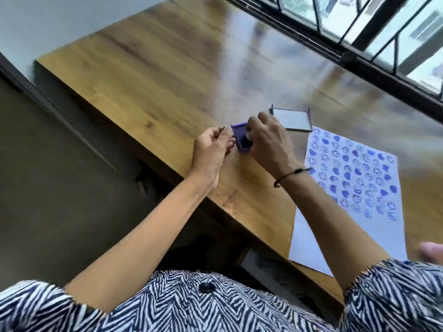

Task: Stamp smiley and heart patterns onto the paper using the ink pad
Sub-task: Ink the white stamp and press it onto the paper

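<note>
right hand reaching into the purple ink pad on the counter, its fingers curling round something I can't quite make out, left hand hovering just beside with fingers loosely curled and empty, lid lying behind, stamped paper sitting off to the right

One head-worn wide-angle view, tilted, looking forward and steeply down from close above the worktop, window running along its far edge.

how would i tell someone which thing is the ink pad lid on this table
Start at the white paper covered in purple stamps on the wooden table. Just past its far corner lies the lid, a flat open tray. Unlike the small purple ink pad between the hands, it is pale grey inside and nobody touches it.
</note>
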A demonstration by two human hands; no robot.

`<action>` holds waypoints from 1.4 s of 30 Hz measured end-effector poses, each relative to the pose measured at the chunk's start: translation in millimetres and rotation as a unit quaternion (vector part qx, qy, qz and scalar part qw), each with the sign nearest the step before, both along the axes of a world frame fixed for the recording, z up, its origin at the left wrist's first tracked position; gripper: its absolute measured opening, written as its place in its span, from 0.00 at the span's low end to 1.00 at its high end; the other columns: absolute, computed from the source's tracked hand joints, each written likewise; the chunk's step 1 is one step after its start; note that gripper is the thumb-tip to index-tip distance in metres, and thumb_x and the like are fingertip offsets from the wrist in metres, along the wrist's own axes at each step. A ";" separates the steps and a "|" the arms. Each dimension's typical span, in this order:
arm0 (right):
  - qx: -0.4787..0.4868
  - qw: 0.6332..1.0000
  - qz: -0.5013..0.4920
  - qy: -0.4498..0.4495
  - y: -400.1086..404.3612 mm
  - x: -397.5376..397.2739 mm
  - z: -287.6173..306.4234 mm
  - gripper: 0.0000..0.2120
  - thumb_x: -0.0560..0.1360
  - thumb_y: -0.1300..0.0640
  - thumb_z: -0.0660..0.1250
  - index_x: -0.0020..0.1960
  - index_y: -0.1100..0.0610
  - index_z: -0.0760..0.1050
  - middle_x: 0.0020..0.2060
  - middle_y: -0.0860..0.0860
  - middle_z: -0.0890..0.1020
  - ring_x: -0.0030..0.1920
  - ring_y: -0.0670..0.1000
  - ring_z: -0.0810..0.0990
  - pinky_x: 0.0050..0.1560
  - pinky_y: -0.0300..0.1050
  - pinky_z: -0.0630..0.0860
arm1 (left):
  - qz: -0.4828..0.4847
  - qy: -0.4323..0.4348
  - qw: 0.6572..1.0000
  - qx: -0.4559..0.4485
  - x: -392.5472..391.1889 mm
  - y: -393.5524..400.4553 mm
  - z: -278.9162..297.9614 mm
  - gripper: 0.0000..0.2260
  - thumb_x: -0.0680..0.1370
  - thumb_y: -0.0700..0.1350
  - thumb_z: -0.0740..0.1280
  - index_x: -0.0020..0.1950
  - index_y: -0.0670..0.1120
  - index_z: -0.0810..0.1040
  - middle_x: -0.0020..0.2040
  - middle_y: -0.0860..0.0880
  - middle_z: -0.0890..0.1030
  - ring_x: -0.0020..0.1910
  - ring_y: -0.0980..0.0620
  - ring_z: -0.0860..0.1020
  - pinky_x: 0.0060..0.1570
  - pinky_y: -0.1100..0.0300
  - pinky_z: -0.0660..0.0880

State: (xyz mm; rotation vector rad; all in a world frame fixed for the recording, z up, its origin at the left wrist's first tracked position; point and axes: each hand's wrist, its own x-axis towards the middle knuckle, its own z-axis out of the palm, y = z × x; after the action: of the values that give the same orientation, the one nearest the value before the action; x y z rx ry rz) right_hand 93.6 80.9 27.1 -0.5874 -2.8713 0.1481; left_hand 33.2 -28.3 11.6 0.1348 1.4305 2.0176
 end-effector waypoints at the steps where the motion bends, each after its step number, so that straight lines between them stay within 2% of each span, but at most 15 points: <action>1: -0.001 1.000 0.002 -0.003 0.8 -0.8 0.3 0.09 0.70 0.66 0.59 0.49 0.65 0.73 0.49 0.64 0.76 0.50 0.62 0.74 0.45 0.51 0.67 | 0.003 -0.001 1.000 0.000 0.6 2.0 -0.4 0.04 0.76 0.40 0.63 0.41 0.45 0.74 0.37 0.48 0.78 0.37 0.56 0.76 0.37 0.70 0.74; 5: -0.029 0.999 0.015 -0.040 10.8 -11.2 11.0 0.09 0.68 0.67 0.61 0.47 0.65 0.74 0.47 0.63 0.78 0.46 0.63 0.76 0.39 0.50 0.70 | 0.007 0.008 1.000 0.008 2.8 5.8 -2.3 0.04 0.76 0.40 0.63 0.42 0.45 0.74 0.37 0.49 0.79 0.33 0.60 0.78 0.35 0.72 0.75; 7: -0.035 0.997 0.028 -0.059 13.2 -16.0 14.2 0.08 0.67 0.66 0.61 0.45 0.65 0.75 0.47 0.63 0.78 0.45 0.65 0.77 0.39 0.52 0.73 | 0.009 0.022 1.000 0.004 4.3 5.4 -5.3 0.03 0.76 0.40 0.63 0.43 0.45 0.75 0.38 0.49 0.79 0.35 0.61 0.78 0.37 0.71 0.75; 12: -0.037 0.996 0.026 -0.078 16.3 -22.1 15.6 0.07 0.66 0.66 0.61 0.43 0.64 0.76 0.47 0.62 0.79 0.46 0.65 0.76 0.36 0.50 0.69 | 0.003 0.051 0.998 -0.035 5.1 5.8 -10.2 0.02 0.75 0.43 0.63 0.44 0.47 0.75 0.40 0.51 0.80 0.40 0.58 0.77 0.44 0.66 0.74; 19: -0.066 0.996 0.009 -0.066 13.1 -19.1 13.2 0.07 0.68 0.65 0.60 0.44 0.65 0.75 0.48 0.62 0.78 0.46 0.64 0.77 0.37 0.49 0.70 | 0.001 0.084 0.995 -0.058 5.5 6.3 -11.2 0.02 0.74 0.45 0.64 0.45 0.49 0.76 0.41 0.52 0.81 0.41 0.59 0.78 0.42 0.69 0.74; 24: -0.161 0.986 -0.028 -0.012 18.9 -12.9 16.9 0.09 0.69 0.66 0.62 0.45 0.64 0.79 0.45 0.60 0.81 0.46 0.58 0.78 0.41 0.43 0.69 | -0.012 0.112 0.991 -0.066 7.3 4.4 -9.5 0.01 0.75 0.45 0.64 0.43 0.49 0.75 0.40 0.52 0.79 0.40 0.57 0.77 0.45 0.65 0.73; 26: -0.275 0.954 -0.097 0.065 23.0 -4.6 20.5 0.07 0.68 0.67 0.65 0.44 0.64 0.80 0.34 0.54 0.79 0.34 0.49 0.77 0.32 0.35 0.67 | -0.018 0.138 0.987 -0.075 6.7 1.6 -8.5 0.01 0.74 0.47 0.64 0.43 0.51 0.75 0.40 0.52 0.79 0.38 0.59 0.76 0.43 0.64 0.73; 28: -0.439 0.861 -0.169 0.192 23.8 10.2 27.9 0.05 0.68 0.69 0.67 0.40 0.62 0.78 0.26 0.50 0.75 0.22 0.41 0.71 0.23 0.32 0.66 | -0.012 0.171 0.981 -0.086 8.0 -0.9 -6.7 0.02 0.73 0.50 0.64 0.42 0.53 0.74 0.39 0.53 0.79 0.38 0.58 0.75 0.43 0.63 0.72; 30: -0.522 0.777 -0.208 0.282 26.8 35.5 33.2 0.08 0.68 0.71 0.67 0.37 0.59 0.77 0.22 0.49 0.75 0.20 0.42 0.71 0.21 0.33 0.66 | -0.017 0.205 0.974 -0.089 14.0 -1.4 -3.2 0.03 0.71 0.52 0.64 0.42 0.55 0.74 0.41 0.54 0.79 0.40 0.58 0.77 0.43 0.63 0.72; 32: -0.521 0.761 -0.236 0.305 30.6 73.8 37.7 0.09 0.69 0.68 0.68 0.36 0.55 0.77 0.20 0.45 0.78 0.21 0.43 0.73 0.23 0.34 0.69 | -0.061 0.244 0.965 -0.077 28.7 5.5 2.7 0.04 0.71 0.53 0.63 0.43 0.55 0.74 0.43 0.54 0.80 0.42 0.58 0.77 0.46 0.64 0.73; 34: -0.487 0.775 -0.264 0.305 33.7 117.6 39.4 0.07 0.69 0.65 0.70 0.37 0.54 0.78 0.21 0.44 0.79 0.23 0.43 0.74 0.26 0.34 0.72 | -0.127 0.287 0.947 -0.068 51.2 16.4 8.6 0.07 0.71 0.53 0.63 0.45 0.53 0.74 0.43 0.54 0.80 0.43 0.58 0.77 0.47 0.62 0.73; 36: -0.444 0.791 -0.302 0.292 35.0 155.8 36.3 0.06 0.68 0.65 0.70 0.38 0.55 0.78 0.21 0.43 0.80 0.23 0.42 0.74 0.25 0.33 0.73 | -0.203 0.335 0.918 -0.065 75.4 26.9 11.2 0.10 0.72 0.51 0.64 0.49 0.47 0.75 0.45 0.49 0.81 0.45 0.52 0.79 0.48 0.59 0.73; 38: -0.402 0.796 -0.358 0.276 34.2 187.0 32.2 0.07 0.67 0.66 0.70 0.37 0.55 0.78 0.21 0.44 0.79 0.22 0.41 0.74 0.26 0.34 0.74 | -0.267 0.379 0.884 -0.061 99.7 37.4 10.4 0.10 0.74 0.47 0.65 0.52 0.44 0.75 0.46 0.49 0.80 0.47 0.49 0.79 0.48 0.61 0.72; 40: -0.363 0.797 -0.403 0.265 31.8 210.1 27.2 0.10 0.67 0.67 0.69 0.34 0.52 0.76 0.26 0.48 0.78 0.25 0.43 0.75 0.30 0.40 0.77 | -0.302 0.388 0.869 -0.049 120.5 44.3 7.3 0.09 0.74 0.43 0.66 0.53 0.42 0.75 0.46 0.50 0.78 0.47 0.50 0.78 0.46 0.66 0.70; 42: -0.321 0.809 -0.431 0.237 27.7 227.6 22.6 0.09 0.67 0.66 0.67 0.35 0.53 0.77 0.30 0.53 0.80 0.32 0.51 0.79 0.40 0.49 0.81 | -0.335 0.369 0.866 -0.041 137.9 49.3 3.2 0.08 0.74 0.43 0.66 0.52 0.42 0.75 0.46 0.51 0.78 0.46 0.52 0.77 0.45 0.71 0.70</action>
State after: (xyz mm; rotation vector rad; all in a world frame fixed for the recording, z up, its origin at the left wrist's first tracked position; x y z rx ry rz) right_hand 321.3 108.6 49.7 -1.6204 -1.7810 0.9586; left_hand 171.1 21.0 14.8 1.2972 1.5808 1.3418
